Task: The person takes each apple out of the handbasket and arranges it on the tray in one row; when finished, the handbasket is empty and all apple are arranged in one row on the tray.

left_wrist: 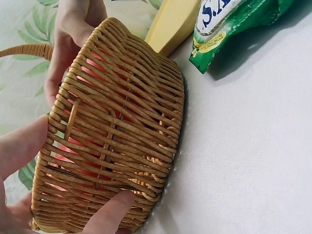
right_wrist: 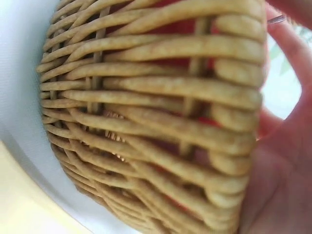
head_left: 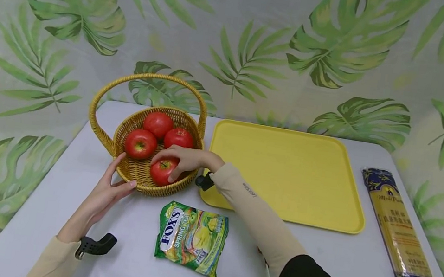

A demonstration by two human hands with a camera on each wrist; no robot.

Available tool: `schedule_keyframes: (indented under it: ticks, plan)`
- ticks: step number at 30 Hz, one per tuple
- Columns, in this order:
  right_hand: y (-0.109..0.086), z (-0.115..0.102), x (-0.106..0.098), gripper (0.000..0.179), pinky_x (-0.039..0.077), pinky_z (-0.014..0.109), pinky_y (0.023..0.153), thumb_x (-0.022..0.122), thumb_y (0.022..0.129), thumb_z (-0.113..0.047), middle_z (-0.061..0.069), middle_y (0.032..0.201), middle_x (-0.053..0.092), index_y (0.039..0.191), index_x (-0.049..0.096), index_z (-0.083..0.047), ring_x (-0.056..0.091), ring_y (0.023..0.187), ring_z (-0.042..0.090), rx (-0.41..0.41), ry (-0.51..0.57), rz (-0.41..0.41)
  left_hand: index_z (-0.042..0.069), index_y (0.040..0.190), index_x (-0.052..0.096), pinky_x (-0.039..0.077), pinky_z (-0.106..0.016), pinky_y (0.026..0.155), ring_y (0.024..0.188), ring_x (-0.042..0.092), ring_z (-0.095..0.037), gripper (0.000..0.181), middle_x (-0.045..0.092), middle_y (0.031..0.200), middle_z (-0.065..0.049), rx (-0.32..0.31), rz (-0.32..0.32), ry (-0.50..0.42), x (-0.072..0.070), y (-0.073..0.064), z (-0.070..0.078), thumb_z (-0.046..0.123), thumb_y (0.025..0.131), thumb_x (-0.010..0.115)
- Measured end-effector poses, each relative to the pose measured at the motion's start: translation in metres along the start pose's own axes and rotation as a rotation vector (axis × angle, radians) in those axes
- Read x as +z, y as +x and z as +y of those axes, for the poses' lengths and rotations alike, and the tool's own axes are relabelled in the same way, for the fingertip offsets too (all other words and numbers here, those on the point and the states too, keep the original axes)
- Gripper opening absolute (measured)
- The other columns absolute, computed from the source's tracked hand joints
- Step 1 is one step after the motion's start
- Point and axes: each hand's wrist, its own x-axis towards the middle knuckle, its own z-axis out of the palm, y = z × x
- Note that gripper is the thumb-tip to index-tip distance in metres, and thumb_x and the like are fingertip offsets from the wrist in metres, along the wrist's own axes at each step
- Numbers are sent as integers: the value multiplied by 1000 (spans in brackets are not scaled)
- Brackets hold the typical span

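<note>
A round wicker basket (head_left: 143, 189) with a tall arched handle stands on the left of the table, holding several red apples. My right hand (head_left: 185, 161) reaches over its right rim and grips the front apple (head_left: 162, 171), fingers and thumb curved round its top. Behind that one sit an apple on the left (head_left: 141, 143), another at the back (head_left: 158, 124) and one on the right (head_left: 179, 137). My left hand (head_left: 107, 192) holds the basket at its front left, thumb at the rim and a fingertip (left_wrist: 114, 209) against the woven side.
A yellow tray (head_left: 284, 175) lies right of the basket. In front of the basket is a green FOX'S candy bag (head_left: 192, 240). A pack of noodles (head_left: 401, 232) lies along the table's right edge. Leaf-patterned cloth (head_left: 240, 61) hangs behind. My right forearm crosses the tray's front left corner.
</note>
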Motion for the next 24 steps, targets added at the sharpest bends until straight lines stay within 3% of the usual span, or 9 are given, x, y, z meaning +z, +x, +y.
schedule_keyframes:
  ticks: [10, 17, 24]
  plan:
    - [-13, 6, -5, 57, 38, 33, 98, 71, 84, -23, 0, 139, 38, 136, 50, -22, 30, 125, 15, -137, 131, 134, 29, 154, -3, 38, -37, 98, 137, 15, -48, 89, -23, 154, -6, 0, 7, 9, 0, 0, -1, 3, 95, 57]
    - [-36, 4, -16, 58, 42, 34, 95, 71, 83, -27, 2, 135, 37, 137, 50, -22, 33, 122, 16, -139, 197, 245, 28, 154, -3, 42, -32, 97, 137, 16, -48, 89, -23, 154, -6, 1, 9, 9, 0, 0, -1, 2, 94, 58]
    - [-66, 17, -24, 57, 44, 37, 94, 72, 83, -25, 2, 133, 38, 136, 52, -21, 35, 120, 17, -132, 262, 353, 27, 154, -3, 46, -26, 92, 136, 16, -49, 90, -24, 154, -7, 3, 3, 5, 1, -1, 1, 2, 94, 59]
